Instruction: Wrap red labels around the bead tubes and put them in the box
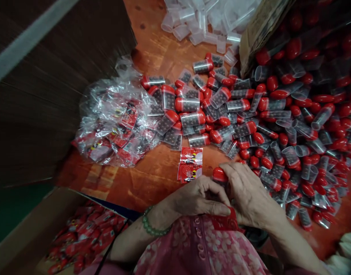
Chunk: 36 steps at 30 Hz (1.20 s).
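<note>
My left hand (pixel 205 196), with a green bead bracelet at the wrist, pinches a red printed wrapper (pixel 225 222) near my lap. Beside it, my right hand (pixel 245 191) is curled round a red-capped container (pixel 219 175); its lower part is hidden by the fingers. The two hands nearly meet over the wrapper, whose far side my right fingers seem to touch. Flat red printed packets (pixel 190 164) lie on the orange table just beyond my left hand. Red-capped clear containers (pixel 189 105) holding dark beads lie in a heap past both hands.
A clear plastic bag (pixel 115 126) of red packets rests at the left. Below it, a cardboard box (pixel 26 229) holds wrapped red pieces. Clear empty tubes (pixel 204 19) are piled at the back, near a cardboard flap (pixel 258 34). More red-capped containers spread across the right.
</note>
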Each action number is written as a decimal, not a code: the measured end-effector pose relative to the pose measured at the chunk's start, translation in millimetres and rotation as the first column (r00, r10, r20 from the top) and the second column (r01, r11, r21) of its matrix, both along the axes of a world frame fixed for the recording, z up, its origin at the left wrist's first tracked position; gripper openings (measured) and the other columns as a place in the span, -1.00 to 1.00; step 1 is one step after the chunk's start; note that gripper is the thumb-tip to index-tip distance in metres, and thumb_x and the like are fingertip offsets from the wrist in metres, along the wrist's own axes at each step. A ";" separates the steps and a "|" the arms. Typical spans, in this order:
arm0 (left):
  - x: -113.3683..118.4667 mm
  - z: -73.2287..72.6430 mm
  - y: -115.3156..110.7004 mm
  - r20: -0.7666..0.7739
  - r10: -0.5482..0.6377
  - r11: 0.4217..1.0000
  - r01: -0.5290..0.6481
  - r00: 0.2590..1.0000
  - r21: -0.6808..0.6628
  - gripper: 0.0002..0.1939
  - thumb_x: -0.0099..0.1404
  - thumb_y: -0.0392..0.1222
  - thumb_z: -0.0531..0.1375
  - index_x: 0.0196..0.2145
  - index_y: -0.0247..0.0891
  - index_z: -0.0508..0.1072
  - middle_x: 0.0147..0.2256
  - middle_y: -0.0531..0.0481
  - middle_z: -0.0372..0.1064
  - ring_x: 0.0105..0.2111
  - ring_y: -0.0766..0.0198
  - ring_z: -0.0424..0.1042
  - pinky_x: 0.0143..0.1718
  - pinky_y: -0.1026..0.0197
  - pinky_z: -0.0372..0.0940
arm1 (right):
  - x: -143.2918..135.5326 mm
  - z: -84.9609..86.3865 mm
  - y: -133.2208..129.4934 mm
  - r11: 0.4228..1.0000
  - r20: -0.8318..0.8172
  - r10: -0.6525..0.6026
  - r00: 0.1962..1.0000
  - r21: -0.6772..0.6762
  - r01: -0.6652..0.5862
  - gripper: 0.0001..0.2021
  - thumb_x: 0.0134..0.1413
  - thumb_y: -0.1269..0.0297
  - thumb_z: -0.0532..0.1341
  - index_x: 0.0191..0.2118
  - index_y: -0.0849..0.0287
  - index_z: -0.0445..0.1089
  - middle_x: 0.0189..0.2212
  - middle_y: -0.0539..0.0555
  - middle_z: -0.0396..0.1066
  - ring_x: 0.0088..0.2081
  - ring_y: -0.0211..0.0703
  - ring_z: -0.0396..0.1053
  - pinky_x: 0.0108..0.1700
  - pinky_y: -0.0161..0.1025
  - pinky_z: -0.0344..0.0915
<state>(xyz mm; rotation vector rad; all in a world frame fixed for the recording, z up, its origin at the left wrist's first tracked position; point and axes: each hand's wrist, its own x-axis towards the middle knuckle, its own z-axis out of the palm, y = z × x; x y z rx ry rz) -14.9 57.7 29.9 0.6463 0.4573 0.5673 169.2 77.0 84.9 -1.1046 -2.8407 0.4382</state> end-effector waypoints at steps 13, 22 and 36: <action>13.8 17.9 8.4 -0.027 0.116 0.989 -0.118 0.993 -0.092 -0.82 0.09 -0.15 0.36 -0.48 -0.35 0.55 -0.52 0.07 0.36 -0.50 0.44 0.23 -0.42 0.32 0.12 | 3.3 -7.4 30.5 0.961 -0.049 0.150 0.988 0.242 -0.134 -0.73 0.37 0.24 -0.10 -0.11 0.28 0.24 -0.49 0.03 0.16 -0.46 -0.12 0.09 -0.44 -0.19 0.02; 20.0 13.2 19.1 -0.093 0.142 0.989 -0.146 0.985 -0.034 -0.78 0.11 -0.12 0.35 -0.49 -0.38 0.55 -0.59 0.13 0.25 -0.57 0.51 0.10 -0.51 0.33 -0.01 | 11.5 -17.8 28.9 0.986 -0.051 0.081 0.995 0.153 -0.072 -0.60 0.32 0.20 -0.03 0.13 0.38 0.12 -0.40 0.09 0.23 -0.40 -0.08 0.18 -0.40 -0.20 0.14; 20.3 11.1 25.4 -0.189 0.000 1.000 -0.003 0.982 -0.014 -0.87 0.11 -0.25 0.36 -0.50 -0.38 0.57 -0.57 0.11 0.37 -0.55 0.49 0.19 -0.48 0.37 0.11 | 12.3 -26.1 30.7 0.995 -0.104 0.084 0.991 0.066 -0.077 -0.64 0.26 0.26 0.01 0.11 0.27 0.15 -0.45 0.02 0.22 -0.45 -0.10 0.19 -0.41 -0.21 0.13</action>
